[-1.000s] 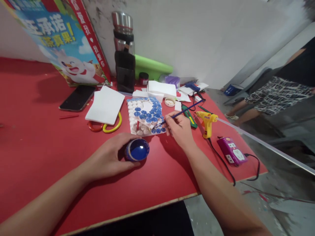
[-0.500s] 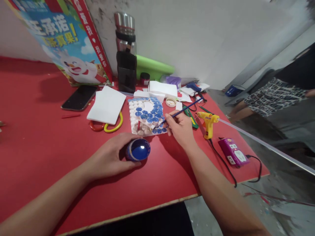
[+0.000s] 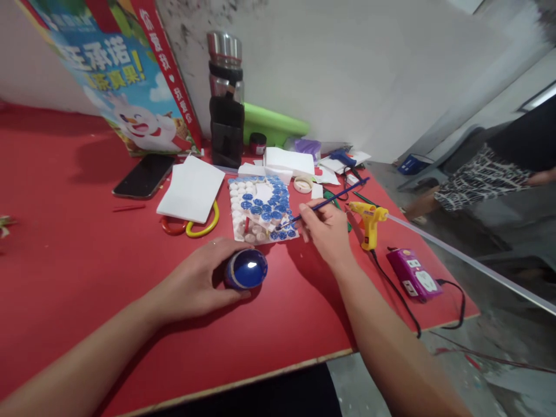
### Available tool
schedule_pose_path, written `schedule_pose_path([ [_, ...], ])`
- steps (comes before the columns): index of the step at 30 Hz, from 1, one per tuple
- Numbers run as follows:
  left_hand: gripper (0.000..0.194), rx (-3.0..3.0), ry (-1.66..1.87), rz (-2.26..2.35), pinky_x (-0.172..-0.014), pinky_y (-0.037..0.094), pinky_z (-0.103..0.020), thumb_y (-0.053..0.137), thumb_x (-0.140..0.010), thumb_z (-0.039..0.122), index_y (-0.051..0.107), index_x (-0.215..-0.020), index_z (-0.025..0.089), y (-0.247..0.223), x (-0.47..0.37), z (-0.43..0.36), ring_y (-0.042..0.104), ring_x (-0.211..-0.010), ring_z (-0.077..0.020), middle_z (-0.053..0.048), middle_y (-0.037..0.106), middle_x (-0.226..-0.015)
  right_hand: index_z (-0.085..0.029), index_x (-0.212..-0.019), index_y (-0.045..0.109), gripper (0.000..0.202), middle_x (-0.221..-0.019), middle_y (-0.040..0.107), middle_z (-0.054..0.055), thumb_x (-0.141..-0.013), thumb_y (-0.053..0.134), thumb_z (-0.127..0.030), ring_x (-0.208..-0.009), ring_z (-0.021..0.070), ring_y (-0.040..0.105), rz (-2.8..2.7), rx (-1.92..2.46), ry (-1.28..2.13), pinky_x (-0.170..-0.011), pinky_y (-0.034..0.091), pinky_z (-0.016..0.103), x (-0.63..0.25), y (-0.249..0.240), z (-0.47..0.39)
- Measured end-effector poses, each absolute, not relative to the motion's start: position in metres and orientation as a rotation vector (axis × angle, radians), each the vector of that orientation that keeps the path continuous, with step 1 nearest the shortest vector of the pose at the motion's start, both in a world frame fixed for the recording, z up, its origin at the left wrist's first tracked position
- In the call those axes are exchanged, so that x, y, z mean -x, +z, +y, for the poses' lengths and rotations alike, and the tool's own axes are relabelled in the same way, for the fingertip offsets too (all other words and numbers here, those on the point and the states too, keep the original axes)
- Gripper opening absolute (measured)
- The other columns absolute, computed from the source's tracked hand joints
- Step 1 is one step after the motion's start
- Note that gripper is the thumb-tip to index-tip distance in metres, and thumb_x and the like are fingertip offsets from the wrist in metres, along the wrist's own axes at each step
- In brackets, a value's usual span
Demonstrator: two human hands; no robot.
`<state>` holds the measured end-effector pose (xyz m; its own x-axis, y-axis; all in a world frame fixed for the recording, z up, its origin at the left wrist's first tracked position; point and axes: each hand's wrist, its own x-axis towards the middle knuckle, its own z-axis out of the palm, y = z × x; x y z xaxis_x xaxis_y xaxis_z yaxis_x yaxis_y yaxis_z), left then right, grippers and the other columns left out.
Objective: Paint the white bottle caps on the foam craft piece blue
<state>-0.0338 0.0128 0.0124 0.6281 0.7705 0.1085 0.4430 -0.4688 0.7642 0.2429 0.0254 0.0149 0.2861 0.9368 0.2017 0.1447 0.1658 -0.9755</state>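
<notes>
My left hand (image 3: 204,278) is wrapped round a small jar of blue paint (image 3: 247,270) near the table's front. Between the thumb and fingers of my right hand (image 3: 325,231) is a thin dark blue paintbrush (image 3: 332,198), slanting down to the left. Its tip is at the lower part of a craft piece (image 3: 242,217), a board covered with rows of round discs. Several discs are painted blue (image 3: 266,209); those on the left and lower left are white. I cannot tell whether the bristles touch a disc. A white ring-shaped lid (image 3: 303,184) lies behind my right hand.
On the red table (image 3: 278,330) are a phone (image 3: 143,175), white sheets (image 3: 191,188) over red-yellow scissors (image 3: 203,223), a bottle (image 3: 226,104), a yellow glue gun (image 3: 368,223) and a purple power socket (image 3: 414,275) with cables. A person (image 3: 486,168) is at the right.
The brush and my right hand have shifted slightly right relative to the craft piece. My left hand keeps hold of the paint jar. The whole view has moved a little.
</notes>
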Motion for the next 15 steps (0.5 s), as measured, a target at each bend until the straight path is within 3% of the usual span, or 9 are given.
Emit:
schedule_pose_path([
  [4, 0.051, -2.151, 0.57, 0.944, -0.095, 0.061, -0.043, 0.085, -0.087, 0.048, 0.073, -0.132, 0.027, 0.014, 0.036, 0.011, 0.075, -0.109, -0.0323, -0.01, 0.08, -0.124, -0.023, -0.074, 0.064, 0.035, -0.06, 0.07, -0.004, -0.082, 0.088, -0.048, -0.046, 0.0107, 0.058, -0.927, 1.201, 0.751, -0.048, 0.048, 0.024, -0.261, 0.021, 0.029],
  [7, 0.051, -2.132, 0.553, 0.972, -0.096, 0.06, -0.043, 0.086, -0.087, 0.046, 0.073, -0.133, 0.028, 0.015, 0.037, 0.009, 0.074, -0.11, -0.0325, -0.009, 0.079, -0.126, -0.021, -0.07, 0.065, 0.037, -0.061, 0.07, -0.003, -0.07, 0.095, -0.043, -0.052, 0.0104, 0.062, -0.809, 1.162, 0.906, -0.054, 0.052, 0.023, -0.274, 0.022, 0.033],
  [15, 0.053, -2.065, 0.574, 0.999, -0.095, 0.061, -0.042, 0.087, -0.084, 0.039, 0.071, -0.133, 0.028, 0.013, 0.038, 0.01, 0.075, -0.11, -0.0318, -0.008, 0.079, -0.125, -0.021, -0.066, 0.066, 0.039, -0.056, 0.068, -0.002, -0.068, 0.097, -0.045, -0.05, 0.0114, 0.061, -0.732, 1.106, 1.209, -0.064, 0.062, 0.03, -0.267, 0.012, 0.038],
])
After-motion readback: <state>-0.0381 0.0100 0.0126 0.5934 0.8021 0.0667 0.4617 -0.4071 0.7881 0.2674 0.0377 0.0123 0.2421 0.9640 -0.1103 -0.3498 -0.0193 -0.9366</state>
